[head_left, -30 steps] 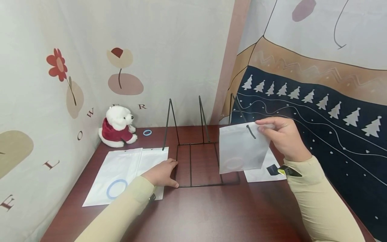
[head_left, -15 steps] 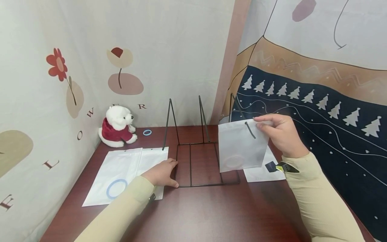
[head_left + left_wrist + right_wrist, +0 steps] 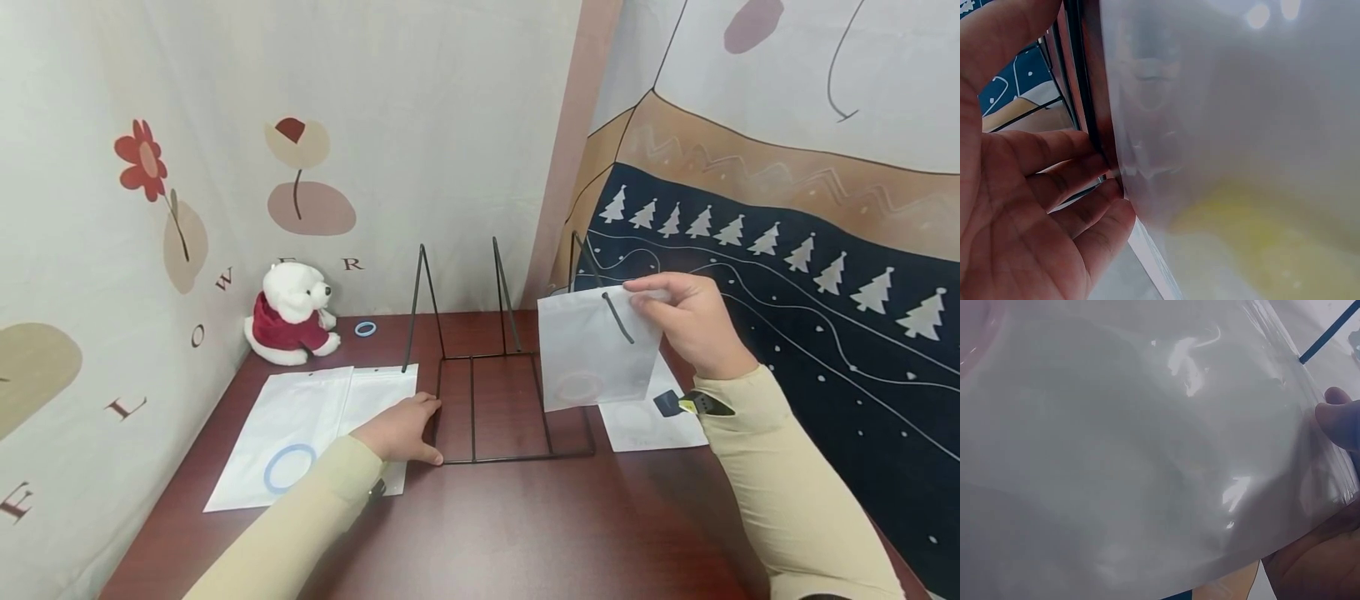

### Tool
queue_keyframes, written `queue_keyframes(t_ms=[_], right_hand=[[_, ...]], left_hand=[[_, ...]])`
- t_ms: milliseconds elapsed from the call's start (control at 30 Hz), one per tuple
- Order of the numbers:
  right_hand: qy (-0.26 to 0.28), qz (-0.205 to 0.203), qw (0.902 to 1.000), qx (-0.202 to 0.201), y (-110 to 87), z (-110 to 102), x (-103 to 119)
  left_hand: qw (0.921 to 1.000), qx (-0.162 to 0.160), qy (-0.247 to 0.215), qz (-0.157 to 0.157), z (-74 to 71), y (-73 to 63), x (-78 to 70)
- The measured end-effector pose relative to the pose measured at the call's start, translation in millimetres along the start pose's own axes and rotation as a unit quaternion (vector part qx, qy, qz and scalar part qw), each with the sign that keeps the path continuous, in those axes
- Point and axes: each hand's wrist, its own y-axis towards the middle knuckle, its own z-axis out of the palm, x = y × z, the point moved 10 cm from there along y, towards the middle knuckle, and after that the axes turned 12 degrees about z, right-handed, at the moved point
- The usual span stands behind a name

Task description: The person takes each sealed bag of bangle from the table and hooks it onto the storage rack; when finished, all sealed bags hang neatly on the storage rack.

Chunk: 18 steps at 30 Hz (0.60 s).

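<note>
Thumb and fingers of the right hand (image 3: pixel 693 325) pinch the upper corner of a white pouch (image 3: pixel 588 350), which hangs just left of that hand with a dark prong (image 3: pixel 618 319) of the wire rack (image 3: pixel 517 458) through its top, and what seems to be a pinkish ring (image 3: pixel 579 387) shows faintly low inside. Farther left, the left hand (image 3: pixel 397 429) rests at the rack's near left corner, thumb and fingers spread apart, with a pouch holding a blue ring (image 3: pixel 291 468) lying beyond its wrist on the table (image 3: pixel 510 533).
</note>
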Motion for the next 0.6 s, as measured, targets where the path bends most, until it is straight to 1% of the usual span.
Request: queue_keyframes(t_ms=[300,600], right_hand=[[0.002,0.013,0.9999,0.003,7.8,2,-3],[0.010,0.012,0.9999,-0.003,12.1,3,-2]], left_hand=[[1.0000,0.001,-0.001,-0.001,1.1,-0.3,1.4],[1.0000,-0.002,0.000,0.000,0.5,-0.4,0.9]])
